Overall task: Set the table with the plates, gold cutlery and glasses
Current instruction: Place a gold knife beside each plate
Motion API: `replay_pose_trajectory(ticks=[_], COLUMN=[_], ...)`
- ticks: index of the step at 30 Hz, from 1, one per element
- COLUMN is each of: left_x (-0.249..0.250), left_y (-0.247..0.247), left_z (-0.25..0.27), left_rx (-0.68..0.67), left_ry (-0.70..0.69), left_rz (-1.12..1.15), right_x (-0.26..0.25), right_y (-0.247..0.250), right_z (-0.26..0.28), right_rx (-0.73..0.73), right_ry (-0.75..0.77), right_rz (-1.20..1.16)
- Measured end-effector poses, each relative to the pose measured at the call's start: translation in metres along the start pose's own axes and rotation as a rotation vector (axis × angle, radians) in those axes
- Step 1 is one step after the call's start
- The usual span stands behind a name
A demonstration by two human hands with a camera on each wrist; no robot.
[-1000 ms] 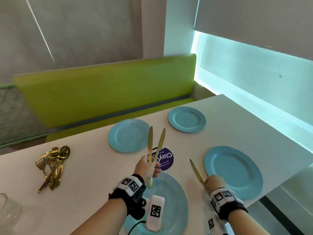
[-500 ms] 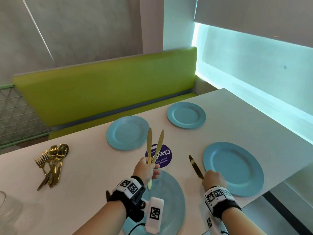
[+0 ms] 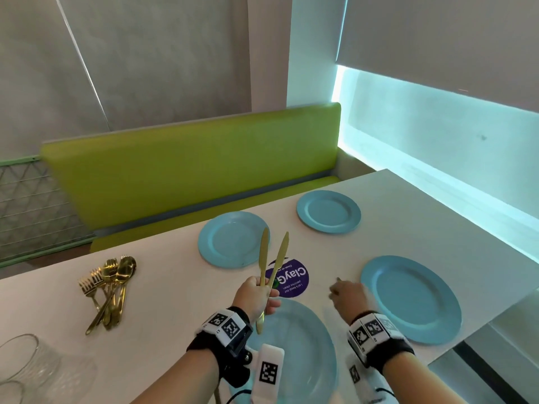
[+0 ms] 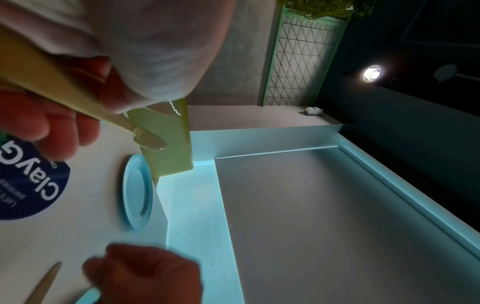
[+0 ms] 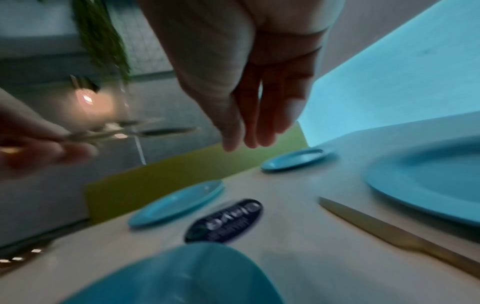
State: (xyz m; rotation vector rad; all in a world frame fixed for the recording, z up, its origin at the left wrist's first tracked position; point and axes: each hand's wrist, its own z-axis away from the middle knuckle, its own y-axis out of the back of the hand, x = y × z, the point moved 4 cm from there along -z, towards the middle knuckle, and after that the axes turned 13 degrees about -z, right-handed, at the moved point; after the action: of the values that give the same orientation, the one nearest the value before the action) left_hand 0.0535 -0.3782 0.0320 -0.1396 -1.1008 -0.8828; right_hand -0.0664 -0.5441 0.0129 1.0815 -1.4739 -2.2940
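Cutlery step in hand: knives going down beside the plates. Right hand [image 3: 348,294] just above the surface [image 3: 175,310], grip empty, fingers [image 5: 259,127] straight and relaxed, pointing down. Directly beneath that grip, one gold knife [image 5: 394,232] flat on the surface, apart from the fingers, blade tip pointing away, just beside the near-right plate [image 3: 411,298] on its left side. Left hand [image 3: 256,295] raised, grip narrow and closed round two gold knives [image 3: 272,258] at their handles, blades up and splayed in a V, handle ends poking out below the grip over the near plate [image 3: 303,345]. Beyond the left grip, the far-left plate [image 3: 233,239]; further right of it, the far-right plate [image 3: 328,211]; between the two grips, a round purple sticker [image 3: 291,277] on the surface. Well to the left of the left grip, gold forks and spoons [image 3: 109,290] in a loose heap; clear glasses [image 3: 20,363] at the near-left edge, untouched. Probably next: one knife passed from the left grip to the right, then laid flat beside another plate, parallel to the placed one. Knives slim, smooth, matte gold; likely slippery, apt to slide if pinched loosely.
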Motion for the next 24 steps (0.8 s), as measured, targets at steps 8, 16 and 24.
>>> replay_pose_trajectory(ticks=[8, 16, 24], left_x=[0.005, 0.001, 0.008], left_y=[0.034, 0.067, 0.073], left_z=[0.01, 0.015, -0.018], left_rx=[-0.061, -0.078, 0.072], left_ry=[-0.085, -0.112, -0.04], left_rz=[0.003, -0.035, 0.069], right_x=[-0.117, -0.14, -0.144], right_y=[-0.019, -0.034, -0.02], right_z=[0.011, 0.02, -0.009], right_rx=[0.041, 0.048, 0.037], right_ry=[0.697, 0.809, 0.653], right_rz=[-0.233, -0.067, 0.066])
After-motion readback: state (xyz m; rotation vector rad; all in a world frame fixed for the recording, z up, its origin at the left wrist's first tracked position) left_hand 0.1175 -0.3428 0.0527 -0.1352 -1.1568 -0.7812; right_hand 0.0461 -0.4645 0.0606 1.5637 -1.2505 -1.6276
